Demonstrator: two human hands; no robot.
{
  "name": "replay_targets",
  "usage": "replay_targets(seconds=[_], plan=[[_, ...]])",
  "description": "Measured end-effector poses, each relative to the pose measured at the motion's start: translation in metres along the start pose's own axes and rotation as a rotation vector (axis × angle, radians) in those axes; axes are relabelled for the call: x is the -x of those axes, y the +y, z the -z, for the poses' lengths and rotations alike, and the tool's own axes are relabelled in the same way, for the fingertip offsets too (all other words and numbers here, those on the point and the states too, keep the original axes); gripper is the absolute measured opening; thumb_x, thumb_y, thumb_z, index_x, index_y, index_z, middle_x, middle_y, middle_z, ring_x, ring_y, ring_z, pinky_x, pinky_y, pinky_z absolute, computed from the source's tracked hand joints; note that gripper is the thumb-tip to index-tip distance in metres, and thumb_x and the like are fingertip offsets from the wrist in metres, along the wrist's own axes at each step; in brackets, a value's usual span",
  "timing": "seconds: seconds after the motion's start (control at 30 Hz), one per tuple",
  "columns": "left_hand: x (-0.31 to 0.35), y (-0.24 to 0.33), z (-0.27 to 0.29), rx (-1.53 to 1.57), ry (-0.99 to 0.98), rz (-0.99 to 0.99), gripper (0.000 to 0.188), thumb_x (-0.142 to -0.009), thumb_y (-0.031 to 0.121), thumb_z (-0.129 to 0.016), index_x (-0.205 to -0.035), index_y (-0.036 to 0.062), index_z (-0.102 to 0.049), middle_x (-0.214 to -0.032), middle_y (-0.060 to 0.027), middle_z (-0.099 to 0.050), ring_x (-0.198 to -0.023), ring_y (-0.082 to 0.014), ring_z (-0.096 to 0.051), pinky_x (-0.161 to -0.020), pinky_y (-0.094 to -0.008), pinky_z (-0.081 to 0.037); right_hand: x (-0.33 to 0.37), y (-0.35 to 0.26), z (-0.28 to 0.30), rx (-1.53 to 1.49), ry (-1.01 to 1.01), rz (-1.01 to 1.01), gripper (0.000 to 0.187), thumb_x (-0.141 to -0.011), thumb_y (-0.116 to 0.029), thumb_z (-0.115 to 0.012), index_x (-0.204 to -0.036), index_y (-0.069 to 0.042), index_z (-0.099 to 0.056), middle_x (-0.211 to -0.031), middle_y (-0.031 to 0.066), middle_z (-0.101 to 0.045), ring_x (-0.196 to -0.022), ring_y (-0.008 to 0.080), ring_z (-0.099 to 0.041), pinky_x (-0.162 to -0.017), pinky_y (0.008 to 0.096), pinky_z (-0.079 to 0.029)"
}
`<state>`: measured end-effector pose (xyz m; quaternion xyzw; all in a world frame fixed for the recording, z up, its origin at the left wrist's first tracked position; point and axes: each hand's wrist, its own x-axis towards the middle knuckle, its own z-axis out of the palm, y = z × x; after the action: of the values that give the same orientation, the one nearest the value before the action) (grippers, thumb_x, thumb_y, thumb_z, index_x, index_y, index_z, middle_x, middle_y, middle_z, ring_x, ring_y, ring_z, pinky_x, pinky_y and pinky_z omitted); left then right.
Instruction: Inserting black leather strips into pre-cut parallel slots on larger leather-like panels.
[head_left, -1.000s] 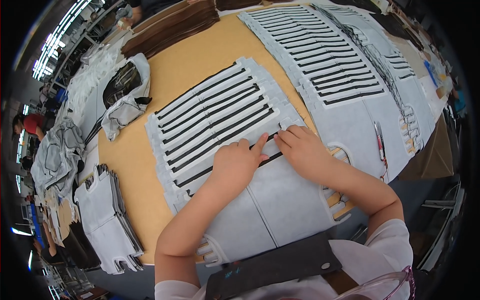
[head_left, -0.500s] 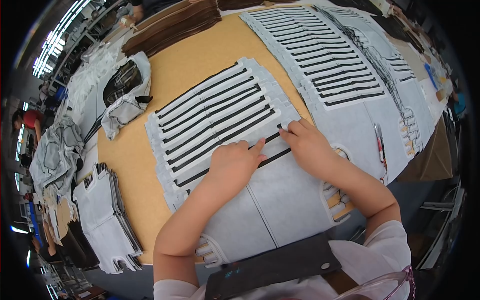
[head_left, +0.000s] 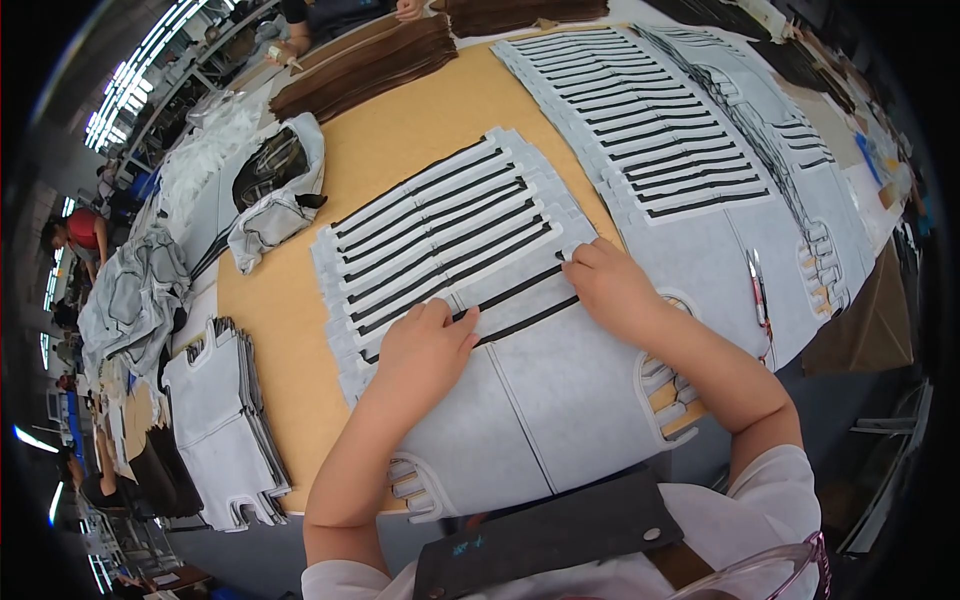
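In front of me lies a staggered stack of grey fabric panels [head_left: 560, 410], with black strips running across their pale upper edges. My left hand [head_left: 425, 350] rests on the top panels, index finger and thumb apart, beside a black strip [head_left: 525, 288]. The fingertips of my right hand [head_left: 610, 290] are closed at that strip's right end, pinching its edge; the fingertips partly hide it. To the right is a second, longer stack of staggered panels [head_left: 680, 150]. Thread snips with red handles [head_left: 758, 290] lie on its grey surface.
At left sit a stack of grey cut pieces [head_left: 215, 420], a crumpled grey bundle [head_left: 140, 295] and an open grey bag-like piece [head_left: 265, 220]. Brown strips [head_left: 370, 70] are piled at the far edge, where another person's hands show. The tabletop [head_left: 400, 105] is tan.
My left hand has slid left along the strip, away from my right hand. My right hand stays at the strip's right end. The view has shifted slightly.
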<state>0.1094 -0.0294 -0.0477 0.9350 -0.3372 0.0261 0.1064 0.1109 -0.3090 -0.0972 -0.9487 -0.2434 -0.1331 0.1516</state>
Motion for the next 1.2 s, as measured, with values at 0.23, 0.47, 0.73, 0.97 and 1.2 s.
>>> replay_targets(seconds=[0.23, 0.47, 0.73, 0.97, 1.2], plan=[[0.053, -0.005, -0.019, -0.043, 0.017, -0.039, 0.063, -0.087, 0.031, -0.068, -0.14, 0.0026, -0.049, -0.146, -0.0168, -0.046, -0.135, -0.0329, -0.044, -0.111, -0.0488, -0.035, -0.001, -0.031, 0.005, 0.031, 0.003, 0.054, 0.025, -0.086, -0.013, -0.063, -0.107, 0.0, -0.066, -0.114, 0.0122, -0.061, -0.109, 0.0308, -0.055, -0.098, 0.0409, -0.046], [0.055, -0.018, -0.014, 0.052, -0.033, -0.051, 0.064, -0.089, 0.031, -0.066, -0.142, 0.0013, -0.046, -0.147, -0.0177, -0.047, -0.138, -0.0326, -0.043, -0.114, -0.0472, -0.033, -0.01, -0.063, -0.008, -0.235, -0.319, 0.324, 0.055, -0.099, -0.028, -0.056, -0.145, -0.001, -0.041, -0.151, 0.0185, -0.041, -0.144, 0.0357, -0.032, -0.12, 0.0469, -0.021], [0.065, -0.057, 0.015, 0.208, 0.156, 0.176, 0.025, -0.085, 0.012, -0.07, -0.108, 0.0048, -0.069, -0.109, -0.0152, -0.067, -0.102, -0.033, -0.064, -0.088, -0.0421, -0.051, -0.073, -0.064, -0.021, -0.298, -0.114, 0.095, 0.042, -0.086, -0.026, -0.072, -0.119, -0.003, -0.062, -0.123, 0.0152, -0.06, -0.117, 0.0354, -0.054, -0.1, 0.0453, -0.042], [0.075, -0.117, 0.02, 0.424, 0.121, 0.56, 0.025, -0.081, 0.007, -0.072, -0.105, 0.0011, -0.066, -0.093, -0.01, -0.066, -0.088, -0.0239, -0.063, -0.08, -0.035, -0.052, -0.135, -0.071, -0.004, -0.232, -0.632, -0.139, 0.036, -0.079, -0.033, -0.078, -0.091, -0.003, -0.064, -0.09, 0.0124, -0.064, -0.095, 0.0307, -0.059, -0.085, 0.0389, -0.045], [0.077, -0.128, 0.005, 0.555, 0.109, 0.555, 0.015, -0.083, 0.008, -0.071, -0.096, 0.0014, -0.065, -0.082, -0.0061, -0.064, -0.074, -0.0186, -0.059, -0.071, -0.0318, -0.05, -0.133, -0.14, -0.063, -0.265, -0.219, 0.21, 0.015, -0.083, -0.016, -0.07, -0.091, -0.004, -0.066, -0.094, 0.0105, -0.063, -0.097, 0.0318, -0.058, -0.086, 0.0441, -0.045]])
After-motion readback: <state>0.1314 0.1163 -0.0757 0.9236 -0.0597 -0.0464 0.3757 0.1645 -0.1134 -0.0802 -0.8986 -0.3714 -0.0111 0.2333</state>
